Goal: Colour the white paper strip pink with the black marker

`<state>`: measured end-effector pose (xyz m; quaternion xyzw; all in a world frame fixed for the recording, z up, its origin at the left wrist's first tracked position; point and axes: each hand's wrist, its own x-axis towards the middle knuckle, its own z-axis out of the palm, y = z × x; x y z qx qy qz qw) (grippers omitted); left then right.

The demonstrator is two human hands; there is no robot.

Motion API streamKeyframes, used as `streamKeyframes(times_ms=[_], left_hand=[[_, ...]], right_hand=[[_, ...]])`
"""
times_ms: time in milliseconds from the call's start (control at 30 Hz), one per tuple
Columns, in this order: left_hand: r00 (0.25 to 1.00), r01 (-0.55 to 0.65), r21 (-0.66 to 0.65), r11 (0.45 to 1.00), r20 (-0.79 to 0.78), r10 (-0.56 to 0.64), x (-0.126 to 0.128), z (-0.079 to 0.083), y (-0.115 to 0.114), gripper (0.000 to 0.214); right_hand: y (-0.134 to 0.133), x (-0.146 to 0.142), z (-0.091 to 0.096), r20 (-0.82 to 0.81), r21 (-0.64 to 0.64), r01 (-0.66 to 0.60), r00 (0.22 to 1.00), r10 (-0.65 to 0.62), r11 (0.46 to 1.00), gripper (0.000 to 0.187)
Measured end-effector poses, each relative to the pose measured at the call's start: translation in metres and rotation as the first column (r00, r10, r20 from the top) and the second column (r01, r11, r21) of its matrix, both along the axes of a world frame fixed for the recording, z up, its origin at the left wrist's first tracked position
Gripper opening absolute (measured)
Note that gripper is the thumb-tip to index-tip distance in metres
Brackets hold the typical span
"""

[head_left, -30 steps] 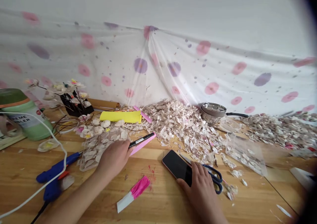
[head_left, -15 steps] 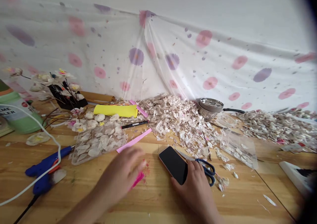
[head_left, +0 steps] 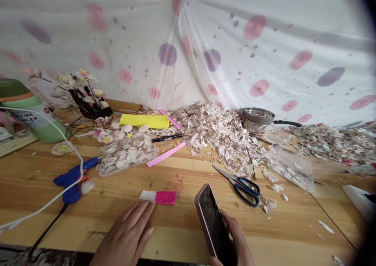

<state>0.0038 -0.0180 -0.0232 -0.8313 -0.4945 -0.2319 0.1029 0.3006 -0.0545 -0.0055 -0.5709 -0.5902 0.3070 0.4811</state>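
My right hand [head_left: 239,238] grips a dark-screened smartphone [head_left: 216,227] with a pinkish edge, lifted and tilted above the table's front part. My left hand [head_left: 127,232] lies flat on the wood, fingers stretched out. Its fingertips touch or nearly touch the white end of a small strip [head_left: 166,197] whose right half is bright pink. Blue-handled scissors [head_left: 239,183] rest on the table beyond the phone, blades pointing up and left. A pink paper strip [head_left: 166,154] and a black pen [head_left: 167,138] are farther back.
A blue glue gun [head_left: 72,181] with a white cable lies at the left, near a green bottle [head_left: 44,121]. Clear trays [head_left: 101,168] hold pale petals. A large petal heap [head_left: 217,129] and a metal pan [head_left: 258,119] stand at the back.
My right hand has picked the phone up off the table and brought it nearer, away from the scissors. My left hand has drawn back and come down beside the pink-and-white strip. The view has shifted.
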Motion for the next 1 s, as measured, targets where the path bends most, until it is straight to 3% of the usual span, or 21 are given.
streamKeyframes(times_ms=[133,367,467,567,600,633,700,733,800,833,933,1000], left_hand=[[0.999,0.005,-0.115,0.993,0.034,-0.001,-0.001,0.008,0.017,0.043],[0.985,-0.082,-0.237,0.968,0.129,0.114,0.019,0.019,0.041,0.038],[0.961,-0.110,-0.265,0.958,0.217,0.170,0.030,0.023,0.035,0.047],[0.895,-0.025,-0.400,0.916,0.399,0.199,0.048,0.019,0.009,0.054],[0.752,0.212,-0.561,0.800,0.617,0.233,0.055,0.015,-0.001,0.054],[0.538,0.467,-0.604,0.646,0.774,0.335,0.063,0.011,-0.012,0.054],[0.176,0.812,-0.449,0.372,0.797,0.577,0.076,0.004,-0.026,0.064],[0.037,0.902,-0.311,0.300,0.746,0.665,0.080,0.002,-0.030,0.070],[-0.147,0.958,-0.098,0.269,0.638,0.756,0.083,0.004,-0.030,0.070],[-0.207,0.957,-0.039,0.286,0.597,0.775,0.082,0.007,-0.027,0.066],[-0.259,0.958,0.025,0.287,0.507,0.822,0.077,0.025,-0.018,0.055],[-0.266,0.962,0.073,0.265,0.484,0.834,0.075,0.035,-0.014,0.051]], right_hand=[[-0.003,-0.010,-0.005,-0.025,0.004,0.005,1.000,-0.004,1.000,0.066],[0.000,-0.041,-0.005,0.049,0.152,0.050,0.997,-0.058,0.987,0.074],[0.003,-0.051,-0.004,0.064,0.169,0.057,0.996,-0.068,0.984,0.074],[0.006,-0.061,-0.008,0.108,0.189,0.038,0.992,-0.059,0.981,0.080],[0.007,-0.065,-0.009,0.115,0.188,0.023,0.992,-0.045,0.982,0.081],[0.008,-0.070,-0.011,0.113,0.181,0.009,0.993,-0.029,0.983,0.080],[0.008,-0.080,-0.012,0.079,0.153,0.007,0.997,-0.019,0.988,0.075],[0.008,-0.085,-0.012,0.058,0.140,0.015,0.998,-0.023,0.990,0.074],[0.007,-0.092,-0.008,0.020,0.125,-0.004,1.000,0.002,0.992,0.070],[0.006,-0.093,-0.006,0.006,0.122,-0.030,1.000,0.030,0.992,0.069],[0.003,-0.091,0.001,0.020,0.149,-0.114,0.993,0.112,0.982,0.071],[0.002,-0.087,0.004,0.066,0.182,-0.100,0.994,0.089,0.978,0.076]])
